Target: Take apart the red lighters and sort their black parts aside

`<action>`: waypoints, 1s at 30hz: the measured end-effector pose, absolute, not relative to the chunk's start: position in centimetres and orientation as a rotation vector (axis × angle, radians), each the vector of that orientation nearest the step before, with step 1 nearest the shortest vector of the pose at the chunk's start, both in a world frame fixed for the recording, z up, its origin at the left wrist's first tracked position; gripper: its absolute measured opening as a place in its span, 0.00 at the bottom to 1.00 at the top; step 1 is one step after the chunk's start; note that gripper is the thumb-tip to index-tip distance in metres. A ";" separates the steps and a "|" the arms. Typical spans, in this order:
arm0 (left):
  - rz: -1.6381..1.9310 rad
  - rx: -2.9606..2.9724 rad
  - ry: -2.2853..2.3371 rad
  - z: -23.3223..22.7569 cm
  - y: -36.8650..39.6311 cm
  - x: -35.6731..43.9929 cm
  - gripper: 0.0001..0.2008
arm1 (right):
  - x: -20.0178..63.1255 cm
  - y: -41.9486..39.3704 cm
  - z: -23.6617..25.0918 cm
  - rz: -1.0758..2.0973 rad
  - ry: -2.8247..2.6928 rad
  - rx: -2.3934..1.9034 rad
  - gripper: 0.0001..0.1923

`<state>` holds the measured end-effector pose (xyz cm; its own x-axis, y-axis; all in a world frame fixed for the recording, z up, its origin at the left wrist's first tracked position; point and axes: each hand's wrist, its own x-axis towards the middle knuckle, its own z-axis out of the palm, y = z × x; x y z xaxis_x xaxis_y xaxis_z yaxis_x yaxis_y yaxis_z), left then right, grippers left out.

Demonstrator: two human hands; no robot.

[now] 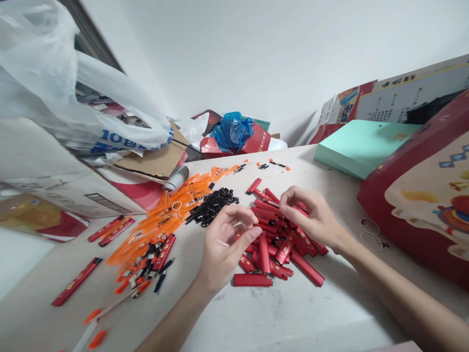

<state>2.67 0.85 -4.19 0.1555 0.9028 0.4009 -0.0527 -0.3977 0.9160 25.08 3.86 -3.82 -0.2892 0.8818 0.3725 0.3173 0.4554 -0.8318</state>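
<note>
My left hand point(223, 244) is over the near-left side of a heap of red casings point(302, 239), some with gold print. Its fingers are curled, thumb and index tips close together, right beside the top of one red casing point(264, 254). Whether they grip anything is unclear. Above the heap's far-right side, my right hand point(311, 212) has bent fingers meeting the thumb in a pinch; anything between those tips is hidden. Small black parts point(212, 205) are piled behind my left hand. Beside these, orange translucent strips point(164, 215) spread in a long band.
Longer red pieces with black ends point(76, 281) and mixed black, metal and orange bits point(142, 266) lie on the left. A carton point(54, 166) under a plastic bag point(120, 132) borders that side. On the right stand a mint-green box point(359, 146) and a large red box point(421, 195).
</note>
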 end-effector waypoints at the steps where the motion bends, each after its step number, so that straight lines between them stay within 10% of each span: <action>1: 1.404 1.604 0.863 -4.3 0.8 2.7 0.09 | 24.6 3.2 -3.6 0.979 -1.816 -0.934 0.13; 7: 1.501 1.930 0.868 -5.3 0.6 2.8 0.12 | 22.7 1.0 -3.8 1.726 -1.698 -0.674 0.17; 30: 1.502 2.537 0.755 -4.8 0.9 2.1 0.17 | 22.1 1.4 -4.5 2.020 -1.548 -0.607 0.06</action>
